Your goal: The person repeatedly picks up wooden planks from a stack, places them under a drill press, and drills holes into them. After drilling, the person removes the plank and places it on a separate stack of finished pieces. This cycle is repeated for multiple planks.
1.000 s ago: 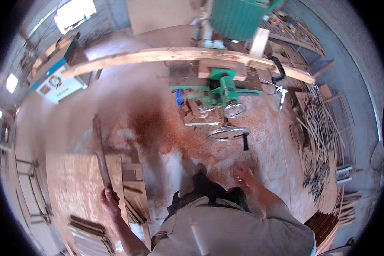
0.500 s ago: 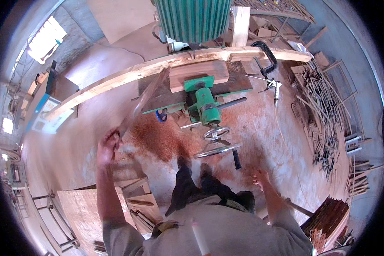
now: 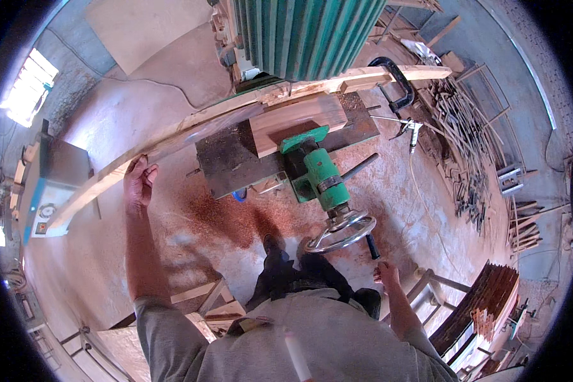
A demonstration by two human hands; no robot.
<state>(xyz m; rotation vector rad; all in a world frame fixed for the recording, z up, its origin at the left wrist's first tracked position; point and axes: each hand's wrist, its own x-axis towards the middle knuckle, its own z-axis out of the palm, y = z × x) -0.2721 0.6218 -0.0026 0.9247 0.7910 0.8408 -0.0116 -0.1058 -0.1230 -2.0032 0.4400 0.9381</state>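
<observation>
My left hand (image 3: 139, 183) is raised at the left, its fingers closed on the near end of a long wooden strip (image 3: 204, 132). Motion smears the strip, which runs alongside a long wooden beam (image 3: 191, 118) toward the machine. A reddish wooden block (image 3: 299, 124) lies on the dark machine table (image 3: 226, 159), with a green clamp (image 3: 323, 170) pressed against its near side. My right hand (image 3: 387, 275) is just below the black handle (image 3: 372, 247) of a chrome handwheel (image 3: 342, 232). Its fingers are loosely bent, and nothing shows in them.
A ribbed green motor housing (image 3: 305, 38) looms above the table. A black C-clamp (image 3: 398, 86) grips the beam's right part, near an air blow gun (image 3: 412, 134). Sawdust (image 3: 216, 213) covers the floor below. Wood offcuts (image 3: 458, 153) are heaped at right; stacked brown strips (image 3: 481, 305) stand lower right.
My left hand has moved up and left, bringing the strip closer in line with the beam. My right hand is now nearer the handwheel's handle. The view has shifted and tilted.
</observation>
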